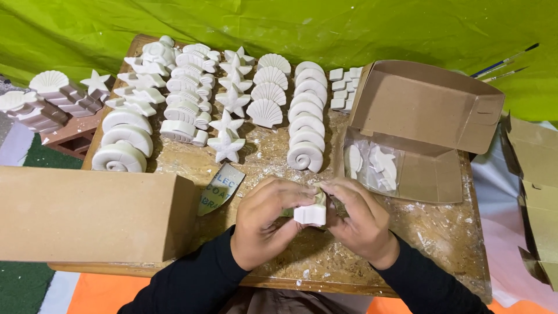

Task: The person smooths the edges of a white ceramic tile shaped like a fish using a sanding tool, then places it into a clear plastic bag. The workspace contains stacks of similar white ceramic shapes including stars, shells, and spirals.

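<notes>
at the left edge of the wooden board (442, 232) a closed brown cardboard box (87, 214) lies flat, overhanging the near-left corner, so it is out of the way of your hands but within reach. beyond it, along the far-left part of the board, white plaster spiral shells (121, 157) stand on edge in a column, with rows of starfish (226, 146), fan shells (265, 113) and a second column of spirals (306, 156) beside them; each kind is lined up with its own, which makes them easy to pick by shape. a small printed card (221, 187) lies just in front of the starfish row.

at the near middle edge your left hand (264, 221) curls around the left side of a small white plaster piece (311, 214), fingers pressed together and wrapped toward it. your right hand (357, 224) closes on the piece from the other side, thumb and fingertips pinching its top, so both hands steady it just above the board.

toward the right edge an open cardboard box (433, 174) lies with its lid propped up, and a clear bag of white shapes (375, 166) rests inside, its mouth toward you. paintbrushes (504, 64) lie on the green sheet (290, 29) past the far-right corner
</notes>
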